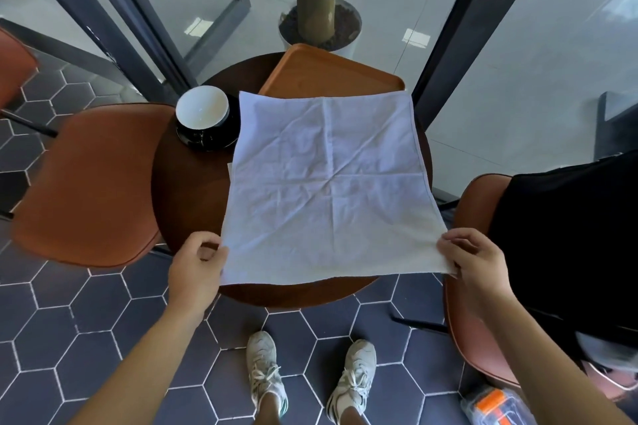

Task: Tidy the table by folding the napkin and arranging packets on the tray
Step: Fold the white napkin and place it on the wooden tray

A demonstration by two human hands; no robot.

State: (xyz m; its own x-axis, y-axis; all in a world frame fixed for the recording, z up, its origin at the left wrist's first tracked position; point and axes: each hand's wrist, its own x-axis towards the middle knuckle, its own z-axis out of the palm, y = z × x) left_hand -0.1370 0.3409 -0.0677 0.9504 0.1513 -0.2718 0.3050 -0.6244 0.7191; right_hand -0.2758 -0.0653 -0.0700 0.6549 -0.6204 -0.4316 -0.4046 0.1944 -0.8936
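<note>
the left hand [198, 260] pinched the near left corner of the napkin [328, 190], thumb lying on top of the cloth and the other fingers curled in beside the edge. the right hand [473, 262] gripped the near right corner the same way, its fingers bent over the hem and closed tight on the fabric. between them the near edge was drawn nearly straight and hung just past the rim of the table [193, 190].

the napkin was a pale, thin woven cloth, roughly square and opened out in a single layer. it had a stitched hem along its right side, and old fold lines crossed at its middle among finer wrinkles. it lay spread over most of the round, dark brown tabletop, and its far edge overlapped the near side of the tray [310, 72]. the tray was orange-brown and smooth, with rounded corners and a low raised lip, and it jutted past the far rim of the table.

just left of the napkin's far corner sat a round cup [202, 107], white and glossy inside, on a shiny black saucer [207, 140]. rust-coloured moulded chairs [86, 183] flanked the table. the floor [103, 314] was dark hexagonal tile with pale grout.
</note>
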